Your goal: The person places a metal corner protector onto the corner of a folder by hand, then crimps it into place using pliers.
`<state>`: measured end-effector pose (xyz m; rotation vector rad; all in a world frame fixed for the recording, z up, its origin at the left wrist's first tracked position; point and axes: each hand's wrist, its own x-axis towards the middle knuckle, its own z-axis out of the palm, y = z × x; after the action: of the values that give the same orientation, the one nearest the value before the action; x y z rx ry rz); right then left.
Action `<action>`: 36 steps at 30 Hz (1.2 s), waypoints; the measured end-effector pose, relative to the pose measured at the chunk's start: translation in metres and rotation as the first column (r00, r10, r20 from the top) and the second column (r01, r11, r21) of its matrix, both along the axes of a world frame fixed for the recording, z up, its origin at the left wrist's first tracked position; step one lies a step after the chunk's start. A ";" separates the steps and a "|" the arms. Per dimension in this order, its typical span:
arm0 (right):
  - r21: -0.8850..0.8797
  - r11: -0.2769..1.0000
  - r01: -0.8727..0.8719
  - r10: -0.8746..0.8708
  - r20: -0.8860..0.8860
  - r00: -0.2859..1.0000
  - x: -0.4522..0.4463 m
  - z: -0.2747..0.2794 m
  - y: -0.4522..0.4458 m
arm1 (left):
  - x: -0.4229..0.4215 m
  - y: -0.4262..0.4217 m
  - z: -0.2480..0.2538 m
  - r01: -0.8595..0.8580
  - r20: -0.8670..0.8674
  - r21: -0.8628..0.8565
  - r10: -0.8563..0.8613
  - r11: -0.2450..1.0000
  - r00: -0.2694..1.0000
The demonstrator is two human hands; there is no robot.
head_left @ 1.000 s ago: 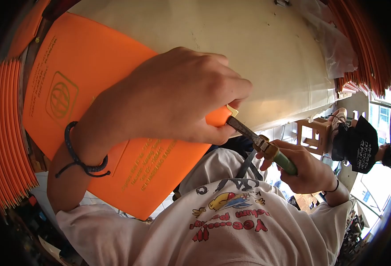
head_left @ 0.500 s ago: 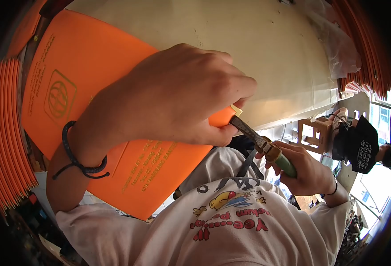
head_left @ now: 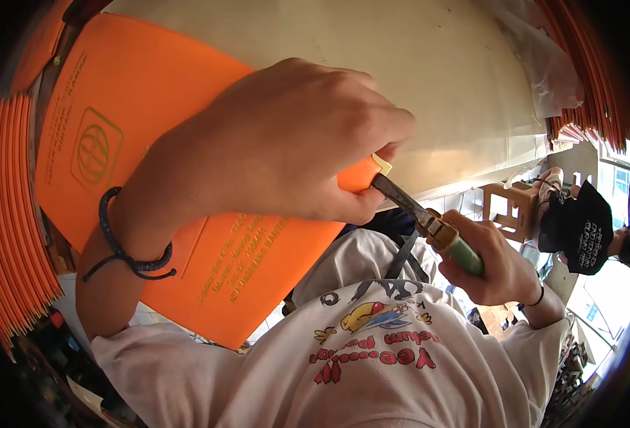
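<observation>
My left hand (head_left: 300, 135), with a dark braided cord on its wrist, is closed on an orange folder (head_left: 154, 78) printed in gold. The folder's tip shows between thumb and fingers, with a small gold-coloured corner piece (head_left: 382, 165) on it. My right hand (head_left: 497, 264) is wrapped round the green handle of a pair of pliers (head_left: 404, 201). Their dark metal jaws reach the folder's edge just below the corner piece, beside my left thumb. Whether the jaws grip the edge, I cannot tell.
A pale table top (head_left: 465, 107) lies beyond my hands. Stacks of orange folders stand at the left (head_left: 8, 214) and upper right (head_left: 593, 85), with clear plastic (head_left: 543, 64) near the latter. At right are a brown plastic stool (head_left: 511, 210) and a person in a black cap (head_left: 590, 228).
Both hands, the folder's corner and the pliers' jaws have shifted slightly upward in view. My right fingers have closed further round the green handle.
</observation>
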<state>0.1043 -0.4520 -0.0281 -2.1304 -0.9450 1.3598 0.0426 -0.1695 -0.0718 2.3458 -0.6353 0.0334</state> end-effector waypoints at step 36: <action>0.137 0.990 0.011 0.014 -0.186 0.982 0.001 0.005 -0.014 | -0.001 0.002 0.005 -0.004 -0.026 0.023 0.005 1.000 1.000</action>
<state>0.1057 -0.4656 -0.0231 -1.8641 -0.9361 1.4235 0.0414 -0.1673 -0.0667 2.3659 -0.6203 -0.0026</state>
